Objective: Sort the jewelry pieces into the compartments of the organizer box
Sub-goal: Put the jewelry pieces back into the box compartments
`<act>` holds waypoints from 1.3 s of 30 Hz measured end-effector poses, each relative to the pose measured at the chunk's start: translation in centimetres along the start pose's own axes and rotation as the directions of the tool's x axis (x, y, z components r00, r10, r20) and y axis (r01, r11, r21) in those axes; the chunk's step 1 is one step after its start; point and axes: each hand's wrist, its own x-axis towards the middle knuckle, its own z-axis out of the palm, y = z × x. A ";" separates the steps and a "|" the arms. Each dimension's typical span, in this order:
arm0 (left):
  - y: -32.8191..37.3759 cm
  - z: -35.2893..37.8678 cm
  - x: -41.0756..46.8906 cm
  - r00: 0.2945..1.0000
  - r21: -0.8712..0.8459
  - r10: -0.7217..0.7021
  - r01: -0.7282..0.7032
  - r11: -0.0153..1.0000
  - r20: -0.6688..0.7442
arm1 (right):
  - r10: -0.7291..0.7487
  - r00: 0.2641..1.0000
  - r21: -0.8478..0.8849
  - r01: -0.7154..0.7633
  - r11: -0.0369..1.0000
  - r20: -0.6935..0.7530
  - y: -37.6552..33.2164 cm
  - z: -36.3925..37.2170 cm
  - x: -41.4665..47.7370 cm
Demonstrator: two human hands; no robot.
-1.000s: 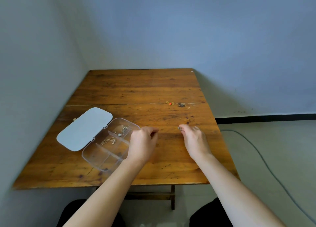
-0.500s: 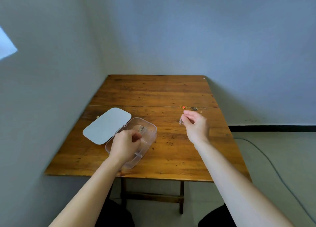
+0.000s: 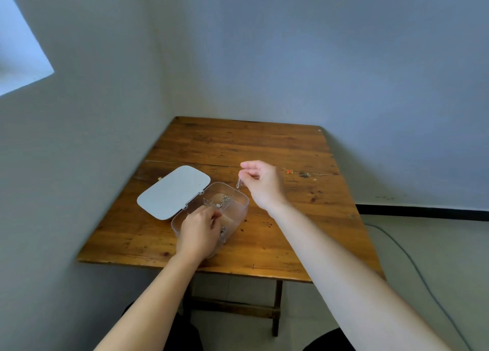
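A clear organizer box (image 3: 239, 205) lies on the wooden table (image 3: 238, 144), its grey lid (image 3: 173, 192) folded open to the left. Small metal jewelry pieces (image 3: 224, 200) rest in its far compartment. My left hand (image 3: 199, 231) reaches down into the box's near compartments with the fingers pinched; what it holds is hidden. My right hand (image 3: 260, 182) hovers just above the box's far right corner, pinching a small silver jewelry piece (image 3: 239, 183) that hangs from the fingertips. A red piece (image 3: 288, 171) and a dark piece (image 3: 304, 175) lie on the table to the right.
The table stands in a corner, with walls close behind and to the left. A small gold piece (image 3: 159, 178) lies left of the lid. A cable (image 3: 412, 260) runs across the floor on the right. My knees show below the table's front edge.
My left hand went from the table into the box. My right hand lifted a silver piece off the table and carried it left toward the box. The camera view tilted up and shifted.
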 end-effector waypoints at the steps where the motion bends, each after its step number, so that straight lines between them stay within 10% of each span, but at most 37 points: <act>1: 0.0 0.0 0.0 1.000 0.001 -0.001 0.001 1.000 -0.002 | 0.007 1.000 -0.043 -0.005 0.999 0.029 0.4 0.6 0.0; 24: 3.9 0.4 4.9 0.989 0.160 0.132 -0.141 0.977 0.066 | 0.195 0.981 -0.384 -0.188 0.904 -0.022 9.0 -10.4 0.3; 39: 7.4 10.4 16.2 0.804 0.437 -0.092 -0.219 0.872 0.588 | 0.233 0.972 -0.559 -0.174 0.811 0.035 15.0 -10.1 9.6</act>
